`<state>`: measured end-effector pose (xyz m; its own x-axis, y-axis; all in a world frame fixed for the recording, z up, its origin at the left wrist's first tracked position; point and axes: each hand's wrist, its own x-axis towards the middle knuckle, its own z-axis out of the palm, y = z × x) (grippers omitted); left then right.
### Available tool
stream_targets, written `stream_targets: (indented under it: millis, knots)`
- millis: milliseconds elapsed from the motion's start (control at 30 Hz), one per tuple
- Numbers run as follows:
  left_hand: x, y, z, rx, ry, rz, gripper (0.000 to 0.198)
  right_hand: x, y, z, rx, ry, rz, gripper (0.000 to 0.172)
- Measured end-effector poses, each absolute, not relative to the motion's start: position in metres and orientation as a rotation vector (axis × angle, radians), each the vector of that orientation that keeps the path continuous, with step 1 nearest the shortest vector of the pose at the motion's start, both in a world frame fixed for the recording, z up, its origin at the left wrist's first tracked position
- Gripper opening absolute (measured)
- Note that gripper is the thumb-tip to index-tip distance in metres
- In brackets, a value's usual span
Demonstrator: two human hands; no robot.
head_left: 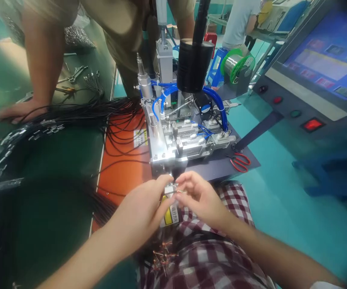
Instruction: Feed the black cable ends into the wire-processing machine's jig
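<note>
My left hand (145,204) is closed, pinching a small silvery-white connector (170,190) between thumb and forefinger, just in front of the bench machine. My right hand (205,200) meets it from the other side, its fingertips closed around thin wire ends (180,192) that come out beside the connector. The exact join between wires and connector is too small to make out. Behind both hands stands the machine (188,150), with metal cylinders, clamps and blue air hoses (218,102).
Black cables (83,110) lie in bundles across the green table (56,160) and orange mat (125,168). Red-handled snips (240,161) rest at the machine's right. A wire spool (235,66) and control screen (327,60) stand beyond. Another person's hand (25,110) leans on the table.
</note>
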<state>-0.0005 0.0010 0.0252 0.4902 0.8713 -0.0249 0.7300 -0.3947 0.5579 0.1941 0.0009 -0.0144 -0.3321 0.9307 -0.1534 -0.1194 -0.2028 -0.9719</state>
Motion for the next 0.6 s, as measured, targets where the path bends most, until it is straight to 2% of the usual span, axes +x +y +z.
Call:
stream_targets:
  millis: [100,300,600]
  knots:
    - [0.008,0.007,0.020,2.034,1.246,0.443,0.025,0.206,0.003,-0.012,-1.074,-1.268,1.677,0.032]
    - [0.003,0.000,0.005,1.845,1.268,0.512,0.022,0.212,0.004,-0.014,-1.205,-1.315,1.602,0.012]
    - [0.004,-0.014,0.001,1.582,1.381,0.581,0.024,0.197,0.006,-0.017,-1.157,-1.253,1.666,0.008]
